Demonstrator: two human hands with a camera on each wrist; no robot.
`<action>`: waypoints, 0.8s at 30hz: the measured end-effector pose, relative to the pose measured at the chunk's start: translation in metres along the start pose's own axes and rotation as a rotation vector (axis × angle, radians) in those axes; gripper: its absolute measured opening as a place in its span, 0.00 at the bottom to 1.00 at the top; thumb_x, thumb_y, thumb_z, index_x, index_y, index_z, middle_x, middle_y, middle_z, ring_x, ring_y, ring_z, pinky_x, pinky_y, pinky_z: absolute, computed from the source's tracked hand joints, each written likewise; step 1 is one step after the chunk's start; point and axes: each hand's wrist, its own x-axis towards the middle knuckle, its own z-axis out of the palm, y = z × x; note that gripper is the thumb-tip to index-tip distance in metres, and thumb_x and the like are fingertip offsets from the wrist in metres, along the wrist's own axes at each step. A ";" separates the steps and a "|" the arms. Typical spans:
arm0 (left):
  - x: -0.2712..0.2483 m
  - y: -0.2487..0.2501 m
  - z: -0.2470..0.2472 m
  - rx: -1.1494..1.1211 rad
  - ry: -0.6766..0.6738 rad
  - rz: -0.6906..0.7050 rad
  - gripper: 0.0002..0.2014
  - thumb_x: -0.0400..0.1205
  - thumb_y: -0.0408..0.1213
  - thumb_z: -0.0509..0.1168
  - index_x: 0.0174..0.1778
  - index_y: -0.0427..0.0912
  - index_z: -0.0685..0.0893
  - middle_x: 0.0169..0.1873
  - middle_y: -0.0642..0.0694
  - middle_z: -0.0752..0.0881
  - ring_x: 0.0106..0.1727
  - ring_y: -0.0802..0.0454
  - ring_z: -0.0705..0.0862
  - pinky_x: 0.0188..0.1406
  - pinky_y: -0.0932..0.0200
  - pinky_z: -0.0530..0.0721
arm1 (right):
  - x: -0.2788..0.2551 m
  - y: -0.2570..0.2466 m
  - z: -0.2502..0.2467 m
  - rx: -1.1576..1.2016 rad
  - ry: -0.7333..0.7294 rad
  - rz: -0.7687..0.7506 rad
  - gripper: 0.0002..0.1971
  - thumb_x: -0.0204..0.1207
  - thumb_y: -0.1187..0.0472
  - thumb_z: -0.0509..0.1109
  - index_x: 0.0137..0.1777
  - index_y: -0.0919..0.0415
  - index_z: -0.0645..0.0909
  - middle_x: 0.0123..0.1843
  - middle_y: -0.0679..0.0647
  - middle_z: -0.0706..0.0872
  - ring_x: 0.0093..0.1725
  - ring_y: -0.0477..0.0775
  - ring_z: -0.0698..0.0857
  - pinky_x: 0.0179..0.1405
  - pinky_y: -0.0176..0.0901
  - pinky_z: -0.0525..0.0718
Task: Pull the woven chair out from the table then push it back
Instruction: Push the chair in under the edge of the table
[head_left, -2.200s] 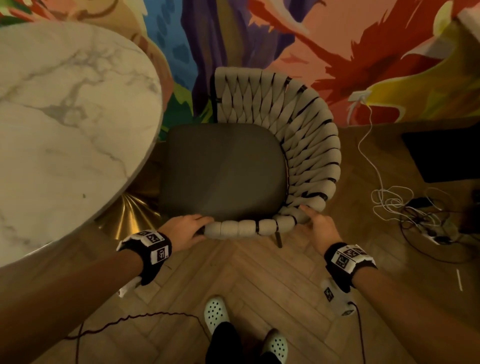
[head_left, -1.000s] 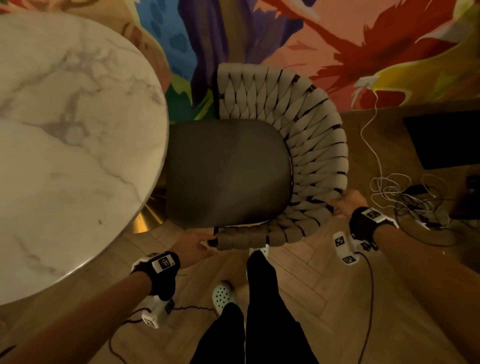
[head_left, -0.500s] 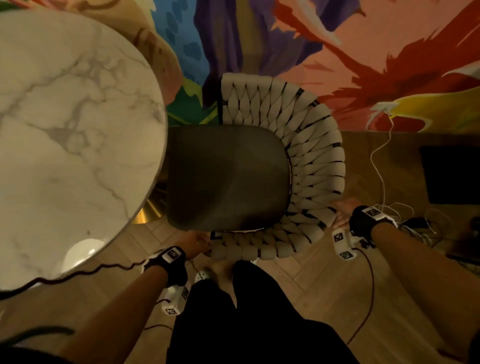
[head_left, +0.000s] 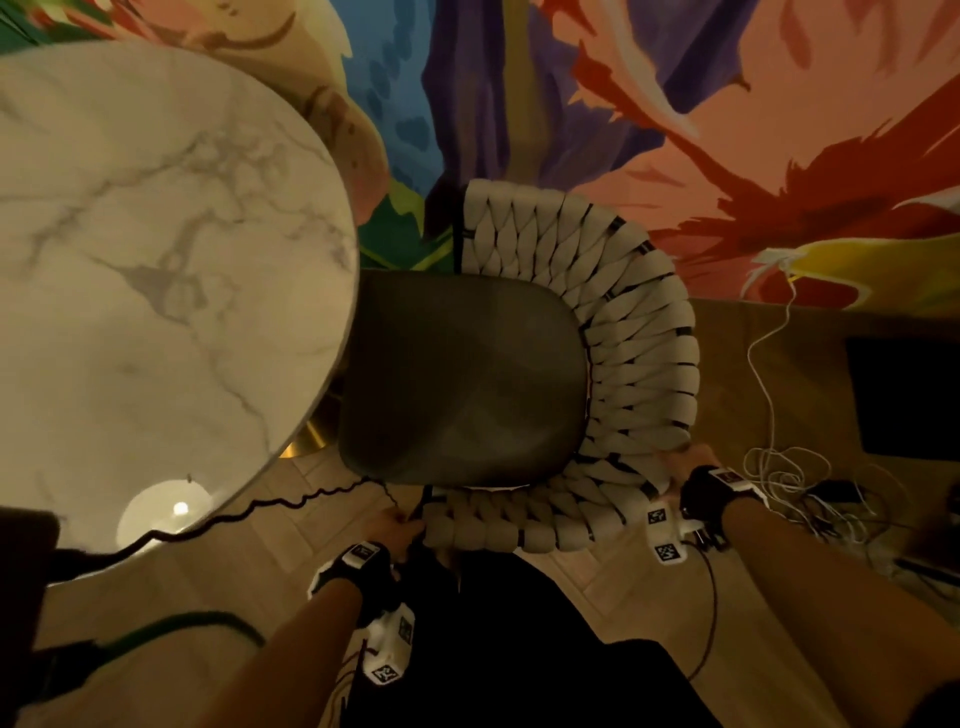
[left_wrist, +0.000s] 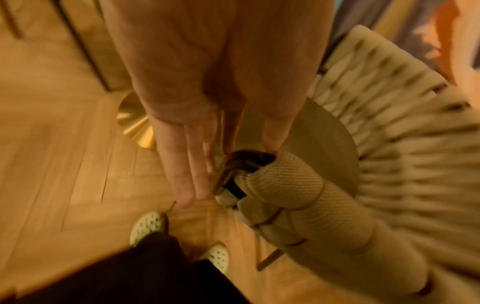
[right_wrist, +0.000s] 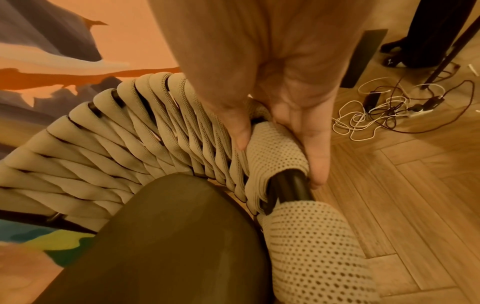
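The woven chair has a beige strap back and a dark seat cushion. The cushion's front edge lies under the rim of the round marble table. My left hand is at the front end of the near arm. In the left wrist view its fingers lie straight beside the black frame end, and the thumb touches the woven rim. My right hand holds the back's near corner. There the thumb presses inside the rim and the fingers lie outside it.
A gold table base stands under the tabletop. Tangled white and black cables lie on the wood floor to the right, near a dark flat object. A painted wall is close behind the chair. My legs stand against the chair's near side.
The chair has slid left towards the table, and its seat now reaches under the tabletop. My right hand has shifted along the rim to the back corner, and I have stepped closer.
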 end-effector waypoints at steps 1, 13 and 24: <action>-0.002 0.000 0.006 -0.153 -0.070 -0.051 0.21 0.83 0.45 0.60 0.70 0.38 0.72 0.48 0.40 0.81 0.37 0.48 0.80 0.39 0.51 0.83 | -0.014 -0.007 -0.001 -0.001 0.000 -0.001 0.15 0.68 0.49 0.72 0.44 0.62 0.87 0.43 0.64 0.93 0.42 0.70 0.91 0.52 0.71 0.90; 0.029 0.006 0.005 -0.896 0.009 -0.017 0.26 0.82 0.39 0.64 0.74 0.58 0.63 0.63 0.38 0.77 0.57 0.29 0.85 0.43 0.34 0.90 | -0.052 -0.077 0.024 0.029 0.022 -0.114 0.18 0.76 0.55 0.70 0.57 0.71 0.82 0.52 0.68 0.88 0.51 0.71 0.88 0.52 0.62 0.89; 0.074 -0.012 0.015 -0.873 0.055 0.018 0.39 0.68 0.44 0.75 0.70 0.67 0.62 0.69 0.36 0.76 0.59 0.29 0.85 0.56 0.28 0.85 | -0.090 -0.063 0.071 0.398 -0.121 -0.074 0.16 0.73 0.66 0.78 0.60 0.68 0.83 0.55 0.64 0.85 0.62 0.72 0.85 0.61 0.71 0.85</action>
